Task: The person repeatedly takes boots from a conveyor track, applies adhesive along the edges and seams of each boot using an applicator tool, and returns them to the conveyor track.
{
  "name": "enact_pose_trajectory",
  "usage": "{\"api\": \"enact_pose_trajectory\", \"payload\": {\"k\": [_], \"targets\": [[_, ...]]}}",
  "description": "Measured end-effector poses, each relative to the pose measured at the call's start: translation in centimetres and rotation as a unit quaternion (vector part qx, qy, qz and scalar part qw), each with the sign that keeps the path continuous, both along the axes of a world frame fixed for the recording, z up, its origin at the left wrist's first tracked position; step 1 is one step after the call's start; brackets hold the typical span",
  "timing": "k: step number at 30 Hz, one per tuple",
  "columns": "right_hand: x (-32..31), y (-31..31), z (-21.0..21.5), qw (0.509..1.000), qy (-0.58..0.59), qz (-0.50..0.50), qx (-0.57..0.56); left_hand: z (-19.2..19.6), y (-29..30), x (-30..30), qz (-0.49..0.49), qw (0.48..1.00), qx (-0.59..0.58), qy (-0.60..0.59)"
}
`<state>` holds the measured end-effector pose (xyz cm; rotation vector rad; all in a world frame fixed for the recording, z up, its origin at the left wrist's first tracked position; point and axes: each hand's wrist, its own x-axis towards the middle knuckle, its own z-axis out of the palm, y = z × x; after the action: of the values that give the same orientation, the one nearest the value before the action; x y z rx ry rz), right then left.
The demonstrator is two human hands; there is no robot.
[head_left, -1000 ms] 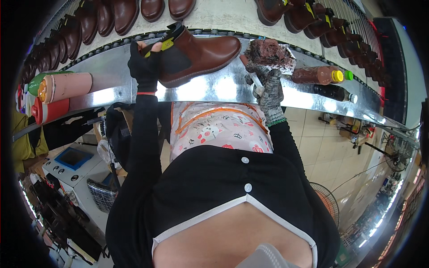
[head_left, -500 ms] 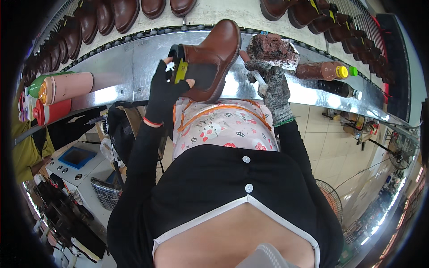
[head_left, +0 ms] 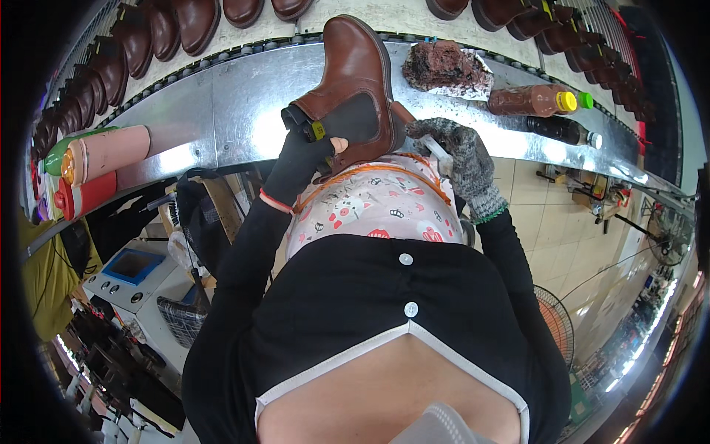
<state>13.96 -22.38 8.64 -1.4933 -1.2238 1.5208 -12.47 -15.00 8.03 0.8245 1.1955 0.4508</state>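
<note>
A brown leather ankle boot (head_left: 342, 70) with dark elastic side panels is tilted over the bench edge, its toe pointing away. My left hand (head_left: 305, 152), in a black fingerless glove, grips the boot by its upper, thumb on the side panel near a yellow-green tag (head_left: 318, 131). My right hand (head_left: 467, 152), in a grey knit glove, is closed around a small applicator with a whitish handle (head_left: 441, 157). Its brown tip (head_left: 401, 113) is at the sole edge near the heel. My fingers hide part of the applicator.
A dark brown crumbly lump (head_left: 447, 66) sits on foil on the metal bench (head_left: 185, 100). Bottles of brown (head_left: 525, 100) and black liquid (head_left: 563, 131) lie at right. A pink bottle (head_left: 111, 154) and red container (head_left: 85, 194) are at left. Boots (head_left: 196, 26) line the conveyor beyond.
The boot has turned in my left hand, its toe swinging left and away. The applicator has gone from beside the toe to the sole edge near the heel, my right hand shifting slightly nearer me.
</note>
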Motion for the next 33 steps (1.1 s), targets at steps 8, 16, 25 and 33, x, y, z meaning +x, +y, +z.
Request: {"api": "enact_pose_trajectory", "payload": {"k": [8, 16, 25, 33], "targets": [[0.9, -2.1, 3.5, 0.992, -0.099, 0.049, 0.061, 0.9, 0.0, 2.2, 0.071, 0.994, -0.018, -0.084], [0.8, -4.3, 4.5, 0.991, -0.094, -0.041, 0.085, 2.8, 0.8, 3.6, 0.135, 0.976, -0.074, -0.157], [0.1, -5.2, 3.9, 0.985, -0.104, -0.076, 0.117, 4.0, 1.7, 3.8, 0.158, 0.965, -0.104, -0.182], [1.9, -5.6, 3.0, 0.865, 0.438, -0.238, -0.052, 4.9, 3.3, 3.4, 0.169, 0.955, -0.073, -0.233]]}}
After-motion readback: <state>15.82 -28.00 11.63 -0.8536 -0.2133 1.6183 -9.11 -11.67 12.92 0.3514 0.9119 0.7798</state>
